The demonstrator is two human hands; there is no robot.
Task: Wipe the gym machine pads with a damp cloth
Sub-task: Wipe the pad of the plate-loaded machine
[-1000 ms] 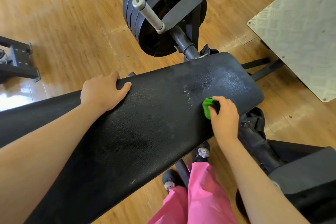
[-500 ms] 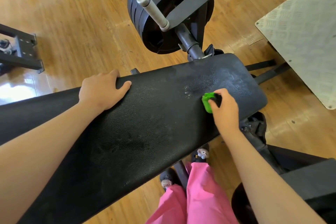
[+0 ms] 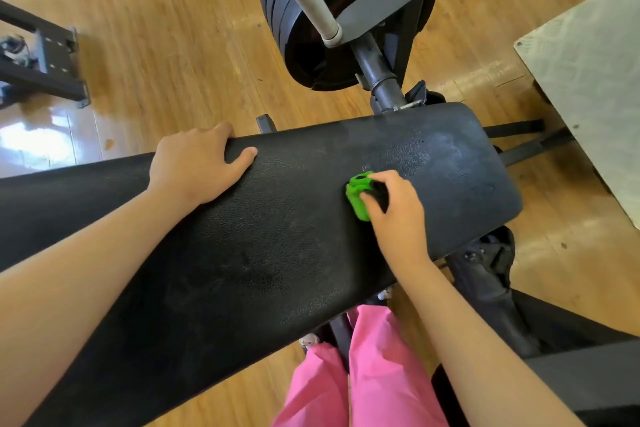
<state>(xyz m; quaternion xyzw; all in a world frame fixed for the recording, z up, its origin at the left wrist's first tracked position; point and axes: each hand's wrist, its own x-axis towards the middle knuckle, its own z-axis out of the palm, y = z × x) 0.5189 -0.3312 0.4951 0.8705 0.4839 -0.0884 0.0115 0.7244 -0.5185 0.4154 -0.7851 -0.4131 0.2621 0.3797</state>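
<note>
A long black padded bench (image 3: 277, 239) runs across the view, with a damp, speckled patch near its right end. My right hand (image 3: 398, 208) is closed around a bunched green cloth (image 3: 358, 196) with a black part, and presses it on the pad just left of the damp patch. My left hand (image 3: 197, 166) lies flat on the pad's far edge, fingers curled over the rim and thumb resting on top.
Black weight plates (image 3: 346, 17) on a steel sleeve stand just beyond the pad. A grey checker-plate platform (image 3: 588, 87) sits at the right. A black metal frame (image 3: 45, 62) is at the far left. More black padding (image 3: 571, 374) lies at the lower right on the wood floor.
My right hand has slid the green cloth away from the pad's near edge toward its middle and slightly left. My left hand has stayed on the far edge.
</note>
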